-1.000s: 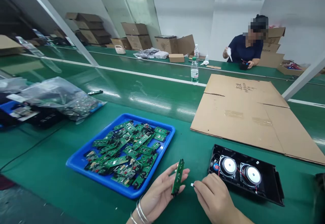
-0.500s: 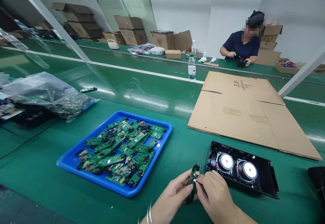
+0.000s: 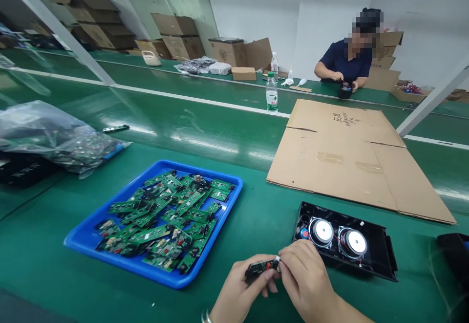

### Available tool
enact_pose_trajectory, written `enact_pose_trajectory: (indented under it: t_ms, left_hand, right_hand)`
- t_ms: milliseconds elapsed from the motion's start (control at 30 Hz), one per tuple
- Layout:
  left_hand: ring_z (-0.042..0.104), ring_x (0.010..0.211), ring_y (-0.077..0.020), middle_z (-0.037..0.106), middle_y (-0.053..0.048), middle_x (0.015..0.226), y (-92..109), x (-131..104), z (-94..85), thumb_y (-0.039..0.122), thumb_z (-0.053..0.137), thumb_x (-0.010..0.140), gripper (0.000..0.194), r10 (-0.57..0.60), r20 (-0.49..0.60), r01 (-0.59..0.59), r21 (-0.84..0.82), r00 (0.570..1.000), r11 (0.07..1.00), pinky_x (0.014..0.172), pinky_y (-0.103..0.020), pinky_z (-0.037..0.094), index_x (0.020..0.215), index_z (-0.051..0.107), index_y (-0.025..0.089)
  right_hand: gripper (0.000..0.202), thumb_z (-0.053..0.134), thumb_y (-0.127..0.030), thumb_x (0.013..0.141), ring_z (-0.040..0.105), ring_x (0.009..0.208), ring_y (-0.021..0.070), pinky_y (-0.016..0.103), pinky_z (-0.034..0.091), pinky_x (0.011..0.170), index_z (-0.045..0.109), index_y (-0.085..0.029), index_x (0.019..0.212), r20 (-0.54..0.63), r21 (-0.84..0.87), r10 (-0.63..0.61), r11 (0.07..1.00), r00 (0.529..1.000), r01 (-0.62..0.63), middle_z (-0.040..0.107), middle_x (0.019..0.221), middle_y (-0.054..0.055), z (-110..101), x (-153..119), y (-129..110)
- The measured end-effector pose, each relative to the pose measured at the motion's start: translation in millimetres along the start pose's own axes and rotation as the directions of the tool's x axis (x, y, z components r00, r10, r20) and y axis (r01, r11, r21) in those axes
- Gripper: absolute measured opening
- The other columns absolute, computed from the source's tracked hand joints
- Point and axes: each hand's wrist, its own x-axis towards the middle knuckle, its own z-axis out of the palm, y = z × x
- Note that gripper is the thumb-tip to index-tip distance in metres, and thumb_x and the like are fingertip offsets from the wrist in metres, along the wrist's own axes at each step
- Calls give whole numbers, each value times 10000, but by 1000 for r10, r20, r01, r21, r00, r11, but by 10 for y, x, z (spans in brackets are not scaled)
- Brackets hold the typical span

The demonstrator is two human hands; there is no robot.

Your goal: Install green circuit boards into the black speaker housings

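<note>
A small circuit board lies between the thumb and fingers of my left hand, its long side turned roughly sideways. The fingertips of my right hand pinch a small white piece at the board's right end. Up and to the right of my hands is a black speaker housing with two round speakers and thin red wires. A blue tray on the left holds several green circuit boards.
A flattened cardboard sheet lies behind the housing. A water bottle stands beyond it. At far left is a plastic bag of parts. Across the bench a person holds a black part. A dark object sits at the right edge.
The circuit board has turned from upright to nearly sideways in my left hand, and both hands have shifted slightly left. The person across has tilted the black part. The whole view has shifted a little.
</note>
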Motion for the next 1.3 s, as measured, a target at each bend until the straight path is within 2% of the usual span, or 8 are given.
enact_pose_trajectory:
  t_ms: [133,267,467,633,800,900,1133,1300]
  left_hand:
    - [543,381,-103,583,13,453,53,23,19,340,524,777,292,153,-30,-130,381,988,915,426,-180,430,553,607,172]
    - [570,387,-115,586,15,416,91,4,47,315,491,794,341,220,-55,-156,543,974,825,449,-174,438,480,548,197]
    - [560,390,-131,599,1,433,155,-8,76,323,423,847,367,227,-74,-137,605,971,784,455,-204,425,529,562,205]
    - [544,444,-139,591,-6,486,246,-15,110,296,390,856,373,324,-14,-217,715,946,665,473,-226,379,508,497,216]
    - [502,424,-127,560,-4,484,229,-13,100,258,338,866,361,322,78,-264,765,944,588,439,-226,324,536,475,208]
    - [485,417,-124,547,0,477,209,-11,70,244,325,868,357,320,120,-287,787,940,547,436,-229,308,542,465,207]
    - [517,468,-131,576,1,528,265,-57,57,256,279,893,361,248,143,-265,773,958,577,484,-231,340,593,473,206]
    - [541,508,-144,621,-13,593,338,-88,70,245,294,887,336,235,201,-302,767,951,566,496,-239,348,640,520,213]
  right_hand:
    - [124,453,-53,821,456,615,135,280,378,563,562,-112,822,-27,-128,-86,988,996,82,569,659,49,-14,-1,-16]
    - [138,451,-64,830,441,594,137,281,352,529,580,-100,865,-59,-213,-145,968,988,130,555,632,46,-43,-14,-13]
    - [167,436,-59,839,360,513,122,265,276,455,595,-83,884,-39,-229,-184,958,982,170,493,561,32,-73,-9,-13]
    - [134,482,-35,814,341,523,122,260,258,452,587,-72,889,-73,-197,-176,968,982,158,485,549,31,-75,-9,-7]
    - [147,460,-49,832,339,539,126,266,261,465,595,-77,882,-48,-182,-142,975,989,131,482,556,33,-43,-57,17]
    - [165,437,-58,845,337,535,126,270,259,466,600,-76,857,-25,-201,-167,967,986,159,482,556,34,-42,-54,39]
    - [213,394,-66,861,353,531,127,279,263,465,604,-71,832,149,-185,-325,919,934,349,486,551,28,-206,72,82]
    - [237,372,-62,870,369,535,126,283,270,466,605,-65,826,222,-162,-350,907,910,388,481,558,25,-289,91,100]
